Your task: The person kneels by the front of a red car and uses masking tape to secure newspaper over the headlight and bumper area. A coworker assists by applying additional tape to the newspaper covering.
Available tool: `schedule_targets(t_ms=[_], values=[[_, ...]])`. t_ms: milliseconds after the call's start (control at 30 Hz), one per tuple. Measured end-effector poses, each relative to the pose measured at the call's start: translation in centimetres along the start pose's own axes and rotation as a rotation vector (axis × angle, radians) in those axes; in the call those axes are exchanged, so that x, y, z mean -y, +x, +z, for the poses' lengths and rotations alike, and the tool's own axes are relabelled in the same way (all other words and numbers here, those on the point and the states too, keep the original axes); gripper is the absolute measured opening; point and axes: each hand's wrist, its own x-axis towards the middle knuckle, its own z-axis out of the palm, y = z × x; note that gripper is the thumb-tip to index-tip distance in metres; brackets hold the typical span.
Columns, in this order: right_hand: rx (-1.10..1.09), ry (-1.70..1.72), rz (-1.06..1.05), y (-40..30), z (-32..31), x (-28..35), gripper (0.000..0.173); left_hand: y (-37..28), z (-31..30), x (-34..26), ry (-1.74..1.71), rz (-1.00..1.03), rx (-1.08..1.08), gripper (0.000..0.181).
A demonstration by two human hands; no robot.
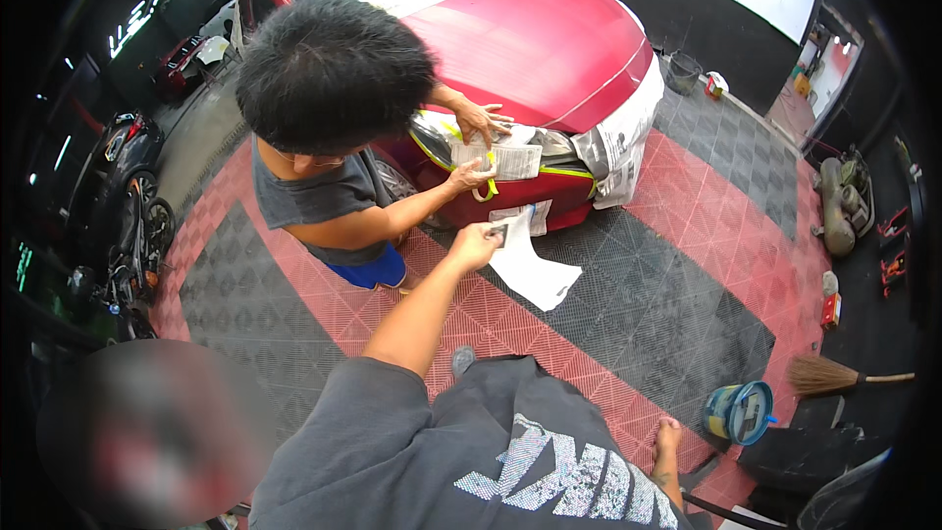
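My left hand (pixel 475 244) reaches forward and pinches one end of a white paper sheet (pixel 533 276). The sheet hangs down in a curl over the dark floor tiles, just in front of a red car's front corner. My right hand is out of view. Beyond my left hand, a co-worker's hands (pixel 478 121) press printed newspaper (pixel 519 162) over the headlight area. Yellow-green masking tape (pixel 433 151) edges that area, and a loose strip of it curls below. Another newspaper piece (pixel 541 217) sticks out low on the red bumper (pixel 508 202).
The co-worker (pixel 324 184) bends close on the left. White covering (pixel 633 140) wraps the car's front beside the red hood (pixel 537 37). A blue bucket (pixel 739 412), a broom (pixel 824 375) and an air compressor (pixel 843 206) stand at right. Motorcycles (pixel 136 250) line the left.
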Motion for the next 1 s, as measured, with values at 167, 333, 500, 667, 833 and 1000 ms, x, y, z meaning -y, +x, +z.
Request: schedule_targets(t_ms=[167, 333, 500, 667, 833, 1000], values=[[0.018, -0.075, 0.138, -1.1, -2.8, -2.8, 0.01, -1.9, 5.6, -3.3, -0.236, -0.289, -0.021, 0.031], [0.161, -0.045, 0.182, -4.3, 1.7, -5.1, 0.009, 3.8, 3.7, -4.7, -0.782, -0.447, -0.19, 0.021], [0.306, 0.084, 0.263, -6.3, 4.1, -9.2, 0.01, 15.1, 2.2, -6.2, -1.092, -0.5, -0.133, 0.023], [0.316, -0.01, 0.326, -4.0, 4.6, -7.1, 0.011, 26.7, -4.7, -5.1, -1.435, -0.227, -0.252, 0.036], [0.117, -0.083, 0.306, 1.3, -0.1, -0.5, 0.012, 39.0, -10.1, -5.1, -1.397, -0.213, -0.488, 0.033], [-0.158, -0.076, 0.172, 5.7, -4.4, 8.7, 0.012, 52.8, -11.0, -1.7, -1.615, -0.354, -0.543, 0.029]])
